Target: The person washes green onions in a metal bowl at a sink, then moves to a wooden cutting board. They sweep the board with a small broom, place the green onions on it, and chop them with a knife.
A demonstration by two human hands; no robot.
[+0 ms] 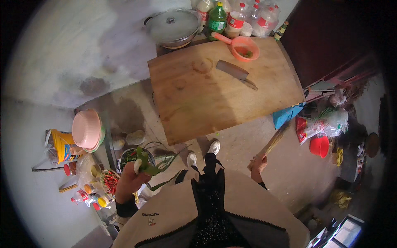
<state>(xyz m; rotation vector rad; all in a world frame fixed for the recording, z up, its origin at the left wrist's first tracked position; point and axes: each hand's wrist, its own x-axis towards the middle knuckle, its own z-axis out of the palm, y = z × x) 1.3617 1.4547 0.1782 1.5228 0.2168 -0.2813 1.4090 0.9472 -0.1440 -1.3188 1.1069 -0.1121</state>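
Note:
My left hand (127,183) is shut around a long-leaved green vegetable (150,169) with a white end. Its leaves trail down to the right. Just behind that hand is a pot (127,156) holding chopped greens and some red bits. Beside the wrist lies a heap of red chillies (109,180). Low on the right, my right hand (260,164) grips what looks like a short straw broom (274,139), which slants up towards the table. In front of me, a cleaver (232,69) rests on the wooden tabletop (198,105).
An orange handled strainer (245,42) sits at the table's far edge. Behind it stand several plastic bottles (236,23) and a lidded pan (173,26). Pink basins (86,128) and jars line the left. A red bucket (319,146) and bags (335,124) are on the right.

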